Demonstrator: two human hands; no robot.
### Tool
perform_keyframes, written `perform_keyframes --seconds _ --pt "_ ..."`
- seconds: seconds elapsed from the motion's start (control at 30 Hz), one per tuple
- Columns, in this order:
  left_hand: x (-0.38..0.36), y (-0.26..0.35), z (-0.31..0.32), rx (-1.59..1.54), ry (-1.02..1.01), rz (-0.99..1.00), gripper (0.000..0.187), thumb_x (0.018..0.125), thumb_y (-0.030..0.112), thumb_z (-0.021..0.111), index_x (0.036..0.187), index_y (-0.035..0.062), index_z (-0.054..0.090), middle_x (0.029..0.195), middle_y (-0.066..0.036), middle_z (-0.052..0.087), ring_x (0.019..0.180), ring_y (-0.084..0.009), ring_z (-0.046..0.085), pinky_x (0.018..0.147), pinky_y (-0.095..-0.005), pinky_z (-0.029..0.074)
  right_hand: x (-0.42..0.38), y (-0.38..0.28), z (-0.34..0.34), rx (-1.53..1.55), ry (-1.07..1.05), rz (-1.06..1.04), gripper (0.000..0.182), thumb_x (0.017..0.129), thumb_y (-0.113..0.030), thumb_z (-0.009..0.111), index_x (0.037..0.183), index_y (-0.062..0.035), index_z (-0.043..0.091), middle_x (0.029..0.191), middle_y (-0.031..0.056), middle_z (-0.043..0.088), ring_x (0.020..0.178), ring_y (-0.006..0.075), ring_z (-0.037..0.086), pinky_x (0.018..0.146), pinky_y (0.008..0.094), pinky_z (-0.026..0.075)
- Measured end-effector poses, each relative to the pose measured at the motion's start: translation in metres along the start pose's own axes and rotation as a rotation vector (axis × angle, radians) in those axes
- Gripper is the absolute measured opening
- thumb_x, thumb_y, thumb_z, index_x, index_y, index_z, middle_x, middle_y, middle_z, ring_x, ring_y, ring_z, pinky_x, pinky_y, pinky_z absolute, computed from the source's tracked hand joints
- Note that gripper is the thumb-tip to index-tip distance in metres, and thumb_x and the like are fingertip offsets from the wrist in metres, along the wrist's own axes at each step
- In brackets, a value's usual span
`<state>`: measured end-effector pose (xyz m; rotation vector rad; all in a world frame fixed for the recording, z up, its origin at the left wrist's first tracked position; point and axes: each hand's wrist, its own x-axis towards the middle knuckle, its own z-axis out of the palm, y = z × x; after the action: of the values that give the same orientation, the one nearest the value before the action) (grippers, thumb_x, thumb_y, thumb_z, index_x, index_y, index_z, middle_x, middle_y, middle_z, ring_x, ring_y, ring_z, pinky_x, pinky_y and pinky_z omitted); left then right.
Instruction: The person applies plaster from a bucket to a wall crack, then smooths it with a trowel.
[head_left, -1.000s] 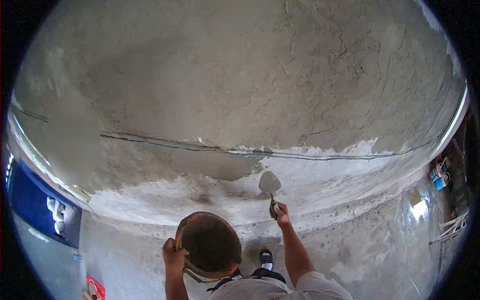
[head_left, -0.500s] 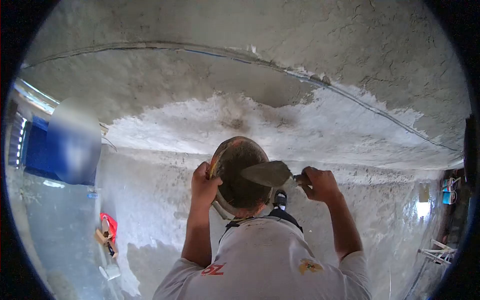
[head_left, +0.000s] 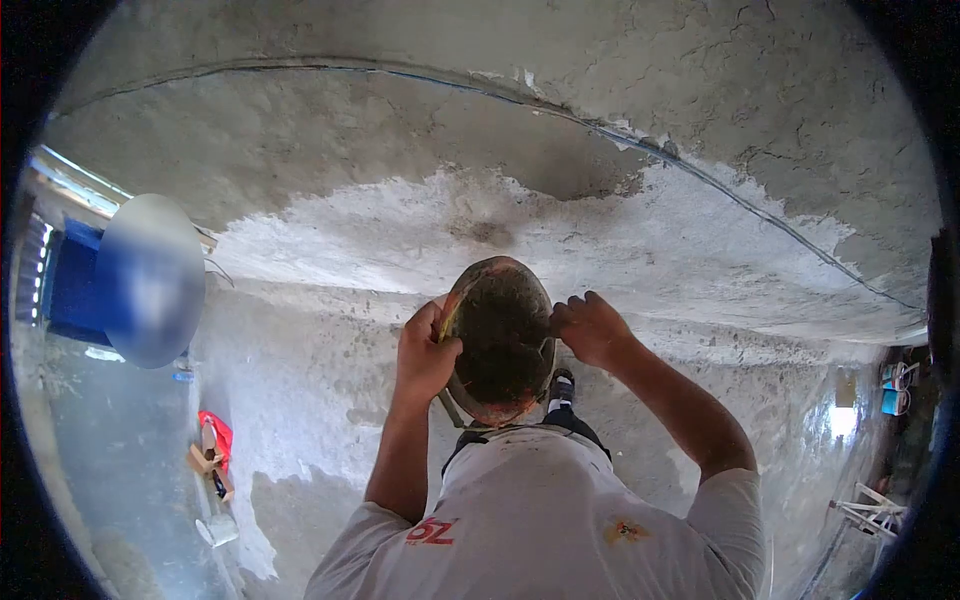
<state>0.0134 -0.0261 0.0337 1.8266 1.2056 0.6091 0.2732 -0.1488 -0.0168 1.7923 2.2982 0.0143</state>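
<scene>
My left hand (head_left: 426,352) grips the left rim of a round, worn pan (head_left: 500,345) with dark grey mortar inside, held tilted in front of my body. At the pan's right rim, my right hand (head_left: 592,328) is closed around the trowel's handle. The trowel's blade is down in the pan and hard to tell from the mortar. Beyond the pan stands a wall with wet grey plaster (head_left: 560,150) above a pale uncoated band (head_left: 400,230).
A cable (head_left: 690,178) runs across the plastered wall. At the left are a blurred blue shape (head_left: 150,280), a red bag (head_left: 217,440) and a white container (head_left: 217,530). A white metal frame (head_left: 872,512) stands at the right, below blue-labelled containers (head_left: 895,388).
My right hand has moved left and up to the pan, and the trowel blade has gone down into it. The pan has risen slightly and looks more tilted.
</scene>
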Motion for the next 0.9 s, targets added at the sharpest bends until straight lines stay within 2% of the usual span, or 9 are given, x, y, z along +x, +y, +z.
perform_keyframes --seconds 0.07,0.17,0.3,0.4,0.57,0.67,0.8,0.83,0.9 --pt "0.002 -0.004 0.007 -0.043 -0.020 0.080 0.031 0.064 0.001 0.069 0.081 0.0049 0.043 0.071 -0.005 0.043 0.069 -0.0162 0.044 0.064 -0.0322 0.041 0.002 -0.003 -0.004 0.072 0.009 -0.078 0.020 0.082 -0.019 0.072 0.102 -0.0204 0.076 0.108 0.0044 0.068 0.102 0.0226 0.067 0.086 0.0369 0.052" --pt "0.009 -0.002 0.014 0.005 -0.008 0.154 0.032 0.064 0.001 0.069 0.082 0.0046 0.042 0.072 -0.006 0.043 0.070 -0.0167 0.044 0.064 -0.0323 0.041 0.007 -0.003 -0.010 0.137 -0.103 -0.104 0.028 0.079 -0.023 0.075 0.106 -0.0238 0.077 0.110 0.0036 0.069 0.103 0.0220 0.068 0.083 0.0386 0.054" --pt "0.023 -0.006 0.016 0.095 -0.082 0.047 0.023 0.068 0.003 0.067 0.086 -0.0015 0.053 0.073 -0.014 0.055 0.069 -0.0229 0.054 0.066 -0.0378 0.048 -0.001 -0.008 -0.010 0.323 -0.119 -0.121 0.035 0.076 -0.026 0.077 0.111 -0.0274 0.077 0.108 0.0024 0.070 0.103 0.0228 0.069 0.080 0.0419 0.056" --pt "0.022 -0.003 0.017 0.043 -0.129 -0.080 0.030 0.064 0.001 0.070 0.080 0.0039 0.045 0.071 -0.004 0.043 0.069 -0.0171 0.045 0.063 -0.0334 0.040 -0.021 -0.003 0.012 0.485 -0.131 -0.027 0.039 0.075 -0.028 0.078 0.114 -0.0297 0.076 0.102 0.0024 0.070 0.104 0.0260 0.068 0.079 0.0442 0.057" --pt "0.016 -0.009 0.019 -0.023 -0.114 -0.118 0.031 0.064 0.000 0.071 0.080 0.0051 0.045 0.071 -0.003 0.042 0.069 -0.0165 0.044 0.063 -0.0341 0.040 -0.063 0.010 0.061 1.130 0.213 0.259 0.038 0.073 -0.022 0.084 0.110 -0.0161 0.077 0.094 0.0088 0.074 0.090 0.0312 0.072 0.076 0.0427 0.058" --pt "0.015 -0.008 0.025 -0.049 -0.067 -0.075 0.033 0.063 -0.001 0.072 0.079 0.0063 0.043 0.071 -0.002 0.041 0.069 -0.0160 0.044 0.064 -0.0338 0.040 -0.085 0.022 0.050 0.992 0.312 0.348 0.037 0.072 -0.017 0.085 0.107 -0.0102 0.077 0.093 0.0121 0.075 0.083 0.0326 0.073 0.076 0.0405 0.058" --pt "0.027 -0.016 0.029 -0.046 -0.033 -0.028 0.029 0.064 0.005 0.070 0.084 0.0005 0.049 0.077 -0.011 0.053 0.075 -0.0207 0.052 0.068 -0.0387 0.047 -0.107 0.026 0.045 1.314 0.394 0.492 0.038 0.073 -0.011 0.089 0.107 -0.0042 0.074 0.097 0.0113 0.076 0.090 0.0193 0.073 0.083 0.0351 0.059" --pt "0.024 0.007 0.026 -0.109 -0.024 -0.069 0.029 0.064 0.004 0.070 0.082 0.0007 0.048 0.075 -0.010 0.050 0.072 -0.0204 0.050 0.066 -0.0377 0.046 -0.111 0.031 0.045 1.233 0.436 0.442 0.038 0.075 -0.011 0.090 0.107 -0.0025 0.072 0.097 0.0088 0.076 0.090 0.0147 0.070 0.083 0.0331 0.058" --pt "0.026 0.008 0.026 -0.097 -0.002 -0.062 0.029 0.064 0.002 0.070 0.082 0.0012 0.047 0.074 -0.010 0.050 0.071 -0.0201 0.050 0.065 -0.0369 0.045 -0.119 0.030 0.042 1.305 0.479 0.489 0.037 0.077 -0.011 0.090 0.107 -0.0013 0.071 0.097 0.0083 0.075 0.089 0.0138 0.069 0.082 0.0311 0.056"
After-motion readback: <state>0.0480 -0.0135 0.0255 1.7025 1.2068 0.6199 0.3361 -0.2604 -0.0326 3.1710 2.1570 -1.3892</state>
